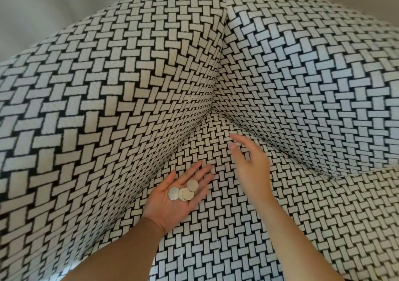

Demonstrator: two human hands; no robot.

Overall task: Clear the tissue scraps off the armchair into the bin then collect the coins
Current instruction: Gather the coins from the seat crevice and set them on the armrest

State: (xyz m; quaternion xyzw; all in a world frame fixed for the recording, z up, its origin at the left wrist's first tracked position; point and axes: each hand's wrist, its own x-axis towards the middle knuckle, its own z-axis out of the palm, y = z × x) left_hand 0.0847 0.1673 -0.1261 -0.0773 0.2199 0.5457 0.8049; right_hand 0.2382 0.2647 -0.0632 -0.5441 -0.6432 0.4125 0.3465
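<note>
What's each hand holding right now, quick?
Left hand: open, palm up, coins resting on it.
Right hand: open, fingers relaxed, holding nothing, over the armchair seat.

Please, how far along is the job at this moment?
Done, it seems: no tissue scraps show on the armchair. In hand: the left hand carries four or so coins on its open palm; the right hand hovers open beside it. Left: no loose coins visible.
</note>
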